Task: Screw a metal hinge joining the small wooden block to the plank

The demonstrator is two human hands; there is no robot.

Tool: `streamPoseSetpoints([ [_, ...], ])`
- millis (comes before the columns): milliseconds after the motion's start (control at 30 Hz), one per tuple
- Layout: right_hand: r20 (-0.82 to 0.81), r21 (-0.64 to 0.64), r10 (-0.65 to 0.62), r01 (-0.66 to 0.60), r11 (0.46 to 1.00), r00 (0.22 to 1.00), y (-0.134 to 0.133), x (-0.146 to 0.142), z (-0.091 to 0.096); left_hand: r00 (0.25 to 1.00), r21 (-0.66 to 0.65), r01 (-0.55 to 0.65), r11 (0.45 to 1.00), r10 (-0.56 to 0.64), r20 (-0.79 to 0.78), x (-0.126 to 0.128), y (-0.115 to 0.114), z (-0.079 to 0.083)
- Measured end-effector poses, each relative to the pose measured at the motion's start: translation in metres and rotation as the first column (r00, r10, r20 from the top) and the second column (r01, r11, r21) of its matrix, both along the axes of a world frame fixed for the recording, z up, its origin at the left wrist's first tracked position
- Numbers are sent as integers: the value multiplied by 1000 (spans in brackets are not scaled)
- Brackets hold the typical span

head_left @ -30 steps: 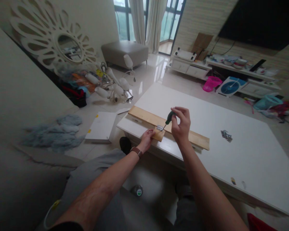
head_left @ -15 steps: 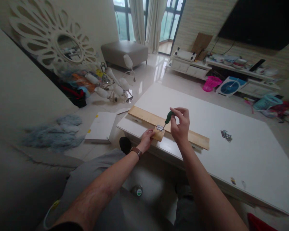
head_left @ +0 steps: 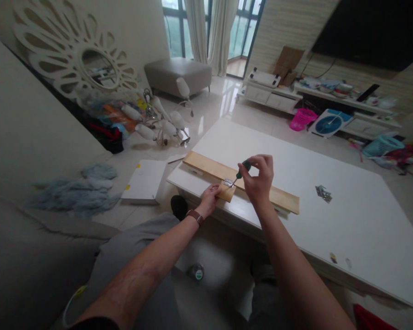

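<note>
A long pale wooden board (head_left: pixel 282 198) lies across the near left corner of a white table (head_left: pixel 330 220). A small wooden block (head_left: pixel 227 193) sits against its near edge, joined by a metal hinge (head_left: pixel 228 183). My left hand (head_left: pixel 209 200) is closed on the small block, holding it down. My right hand (head_left: pixel 258 179) pinches the green handle of a screwdriver (head_left: pixel 240 172), whose tip rests on the hinge.
A few metal hinges (head_left: pixel 323 193) lie further right on the table. On the floor to the left are a white panel (head_left: pixel 145 181), a chandelier (head_left: pixel 161 120), a grey cloth (head_left: pixel 79 190) and a bottle cap (head_left: pixel 197 273) between my knees.
My right hand has turned on the screwdriver handle, fingers shifting round it and covering more of it. The left hand and the boards have stayed put.
</note>
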State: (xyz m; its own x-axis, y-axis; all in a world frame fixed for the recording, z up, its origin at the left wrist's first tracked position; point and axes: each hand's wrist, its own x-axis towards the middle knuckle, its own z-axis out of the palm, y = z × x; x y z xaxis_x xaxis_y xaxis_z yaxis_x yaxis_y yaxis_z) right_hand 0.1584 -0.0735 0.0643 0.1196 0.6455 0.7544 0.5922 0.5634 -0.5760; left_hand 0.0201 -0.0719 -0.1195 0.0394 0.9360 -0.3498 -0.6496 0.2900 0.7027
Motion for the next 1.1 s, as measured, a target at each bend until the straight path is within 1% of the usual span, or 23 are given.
streamPoseSetpoints([
  [100,31,1,-30,30,1000,999,0,1,-1,1000,4,3,1000,-3,3,0,0,0],
  [233,28,-12,47,-47,999,998,2,1,-3,1000,2,0,1000,0,18,1,2,-1],
  [333,55,24,77,-78,997,996,3,1,-4,1000,11,3,1000,-3,14,1,2,-2],
  [433,67,47,25,-28,999,997,3,2,-4,1000,8,1,1000,-1,15,1,1,-1],
  [533,59,43,-27,25,999,998,2,4,-3,1000,-4,0,1000,1,23,1,0,0],
  [600,60,36,-15,13,999,998,2,4,-3,1000,-9,-2,1000,3,31,1,1,1],
  [767,74,46,66,-70,996,995,1,1,-2,999,-6,-10,1000,10,36,1,1,1],
  [833,66,59,52,-56,997,996,1,0,-2,1000,-8,-6,1000,6,28,1,0,1],
  [967,72,85,-25,19,996,997,1,2,-2,1000,-5,-3,1000,3,22,0,-1,2],
  [1033,73,75,-25,20,997,997,2,3,-3,1000,6,-3,1000,2,28,0,-1,1],
  [1100,70,45,7,-10,999,998,2,3,-4,999,8,-5,1000,5,33,0,0,0],
])
